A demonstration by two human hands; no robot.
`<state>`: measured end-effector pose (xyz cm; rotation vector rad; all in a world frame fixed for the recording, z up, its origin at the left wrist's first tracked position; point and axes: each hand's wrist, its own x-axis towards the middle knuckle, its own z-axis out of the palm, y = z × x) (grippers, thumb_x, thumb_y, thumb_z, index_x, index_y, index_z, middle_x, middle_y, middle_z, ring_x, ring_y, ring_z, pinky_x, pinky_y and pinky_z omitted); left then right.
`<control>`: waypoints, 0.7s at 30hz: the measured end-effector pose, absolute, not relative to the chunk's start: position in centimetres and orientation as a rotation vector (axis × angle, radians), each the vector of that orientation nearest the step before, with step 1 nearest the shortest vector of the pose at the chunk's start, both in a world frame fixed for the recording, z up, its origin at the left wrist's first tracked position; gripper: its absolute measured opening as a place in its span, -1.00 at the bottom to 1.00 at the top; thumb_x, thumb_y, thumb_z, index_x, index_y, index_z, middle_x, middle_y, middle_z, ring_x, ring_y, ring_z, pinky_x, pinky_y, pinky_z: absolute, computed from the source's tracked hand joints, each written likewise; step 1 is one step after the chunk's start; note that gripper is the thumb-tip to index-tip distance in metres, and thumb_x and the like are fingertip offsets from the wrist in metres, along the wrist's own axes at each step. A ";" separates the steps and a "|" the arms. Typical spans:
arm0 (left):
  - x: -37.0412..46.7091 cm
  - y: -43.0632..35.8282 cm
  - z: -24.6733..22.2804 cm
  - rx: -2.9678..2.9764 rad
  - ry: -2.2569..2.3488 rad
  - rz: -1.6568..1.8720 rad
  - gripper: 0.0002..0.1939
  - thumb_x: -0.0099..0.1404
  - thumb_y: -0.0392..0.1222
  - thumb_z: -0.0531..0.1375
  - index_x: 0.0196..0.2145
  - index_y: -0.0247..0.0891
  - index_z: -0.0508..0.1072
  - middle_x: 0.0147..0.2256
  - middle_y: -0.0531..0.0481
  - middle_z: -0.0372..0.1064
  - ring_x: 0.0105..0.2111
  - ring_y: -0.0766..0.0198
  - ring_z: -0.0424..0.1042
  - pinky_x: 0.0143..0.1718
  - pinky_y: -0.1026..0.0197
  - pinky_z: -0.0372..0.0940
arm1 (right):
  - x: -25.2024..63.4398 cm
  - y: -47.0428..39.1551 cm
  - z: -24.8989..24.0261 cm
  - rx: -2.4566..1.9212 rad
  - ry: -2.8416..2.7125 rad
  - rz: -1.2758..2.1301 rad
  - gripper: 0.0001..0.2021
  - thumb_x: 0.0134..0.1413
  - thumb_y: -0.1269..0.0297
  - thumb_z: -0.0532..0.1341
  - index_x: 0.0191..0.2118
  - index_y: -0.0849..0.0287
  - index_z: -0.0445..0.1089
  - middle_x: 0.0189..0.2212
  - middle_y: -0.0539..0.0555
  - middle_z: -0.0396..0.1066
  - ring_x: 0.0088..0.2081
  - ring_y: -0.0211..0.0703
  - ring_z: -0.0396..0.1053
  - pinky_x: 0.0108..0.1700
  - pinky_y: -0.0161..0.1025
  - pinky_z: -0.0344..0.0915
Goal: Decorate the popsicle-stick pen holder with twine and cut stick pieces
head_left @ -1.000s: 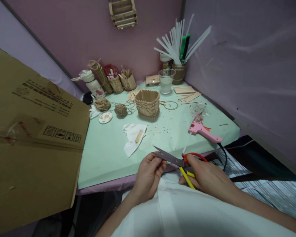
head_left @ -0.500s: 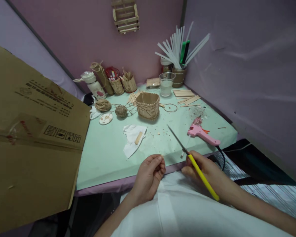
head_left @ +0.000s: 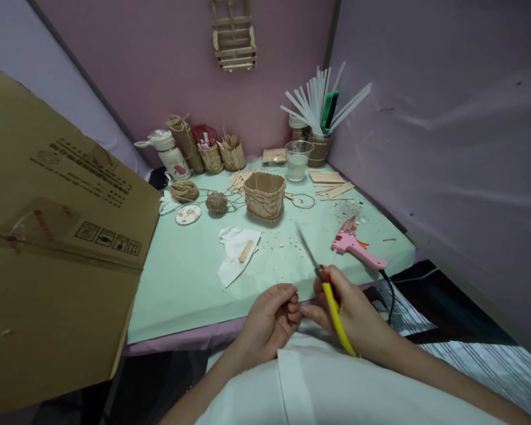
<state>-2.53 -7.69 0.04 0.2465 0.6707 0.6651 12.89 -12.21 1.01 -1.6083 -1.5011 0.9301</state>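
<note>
My left hand [head_left: 274, 319] is closed in a pinch at the table's front edge; what lies between its fingertips is too small to make out. Just right of it, my right hand [head_left: 349, 307] grips yellow-handled scissors [head_left: 335, 316], whose dark blades point up and to the left over the table. Beyond the hands, a thin wooden piece [head_left: 246, 251] rests on a crumpled white tissue [head_left: 230, 268]. Farther back stands a small wooden basket [head_left: 264, 198] with a wavy rim. A pink glue gun [head_left: 358, 248] lies to the right, its cord hanging over the edge.
A large cardboard box [head_left: 62, 236] flanks the left side. Behind are twine balls [head_left: 216, 203], a white bottle [head_left: 170, 156], a cup of cloudy liquid [head_left: 297, 162], wooden sticks [head_left: 327, 177] and a pot of glue sticks [head_left: 319, 149]. Small scraps dot the green tabletop [head_left: 181, 295].
My right hand has moved left with the scissors, closer to my left hand, and the scissors stand steeper. The view has shifted slightly.
</note>
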 end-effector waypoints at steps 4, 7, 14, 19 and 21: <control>-2.6 -7.6 0.2 0.227 0.644 0.823 -0.94 0.13 -0.36 0.23 -0.43 -0.37 0.39 -0.48 0.05 0.23 -0.51 0.50 0.22 -0.56 0.47 0.10 | 13.0 -12.9 1.1 -1.816 -1.722 0.771 -0.68 -0.07 0.14 0.25 -0.26 0.09 0.12 -0.48 -0.07 0.25 -0.48 -0.23 0.22 -0.47 -0.33 0.11; -2.7 -7.6 0.3 0.241 0.658 0.879 -0.92 0.12 -0.34 0.24 -0.44 -0.36 0.38 -0.49 0.06 0.22 -0.51 0.49 0.22 -0.57 0.47 0.10 | 12.9 -12.8 0.8 -1.795 -1.695 0.785 -0.75 -0.03 0.16 0.23 -0.33 0.09 0.13 -0.51 -0.08 0.24 -0.50 -0.24 0.21 -0.49 -0.33 0.10; -2.4 -7.9 -0.3 0.316 0.737 0.693 -0.87 0.11 -0.28 0.27 -0.44 -0.38 0.37 -0.54 0.06 0.20 -0.57 0.52 0.18 -0.57 0.48 0.09 | 12.3 -11.8 1.2 -1.424 -1.285 0.975 -0.82 0.01 0.25 0.22 -0.27 0.11 0.21 -0.30 0.01 0.32 -0.49 -0.33 0.20 -0.46 -0.35 0.21; -2.3 -7.9 -0.3 0.283 0.724 0.624 -0.87 0.08 -0.31 0.28 -0.47 -0.39 0.38 -0.55 0.06 0.19 -0.58 0.53 0.16 -0.58 0.49 0.07 | 12.3 -11.5 1.3 -1.389 -1.361 0.970 -0.89 0.05 0.33 0.17 -0.30 0.10 0.20 -0.33 -0.01 0.34 -0.45 -0.30 0.22 -0.42 -0.32 0.24; -2.3 -7.9 -0.2 0.297 0.719 0.598 -0.87 0.08 -0.31 0.28 -0.47 -0.41 0.39 -0.55 0.06 0.19 -0.58 0.54 0.14 -0.59 0.49 0.05 | 12.6 -11.5 1.2 -1.399 -1.384 0.962 -0.89 0.04 0.33 0.18 -0.30 0.11 0.21 -0.39 -0.03 0.31 -0.46 -0.30 0.21 -0.44 -0.34 0.21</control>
